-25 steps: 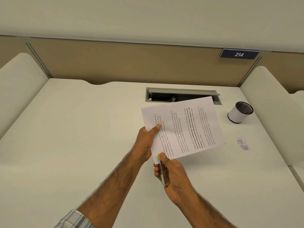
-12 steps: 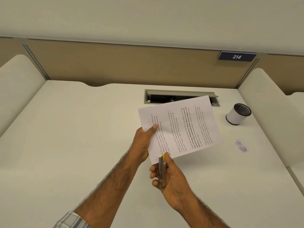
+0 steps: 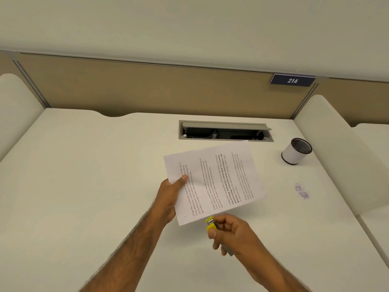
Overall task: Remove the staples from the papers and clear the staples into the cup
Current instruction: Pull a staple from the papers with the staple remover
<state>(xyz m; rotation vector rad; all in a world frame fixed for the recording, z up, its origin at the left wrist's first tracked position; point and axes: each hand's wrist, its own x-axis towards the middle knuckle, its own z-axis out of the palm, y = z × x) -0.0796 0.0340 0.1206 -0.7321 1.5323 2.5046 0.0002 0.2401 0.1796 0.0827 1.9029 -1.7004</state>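
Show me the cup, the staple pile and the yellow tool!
cup (image 3: 291, 155), head view, on its white side.
staple pile (image 3: 303, 191), head view, middle of the heap.
yellow tool (image 3: 211, 227), head view, on its yellow end.

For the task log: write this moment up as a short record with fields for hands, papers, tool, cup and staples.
left hand: grips the papers by their left edge
right hand: grips the staple remover, yellow tip beside the papers' near edge; contact unclear
cup: upright at the desk's far right
loose staples: small pile on the desk, nearer than the cup, not in it
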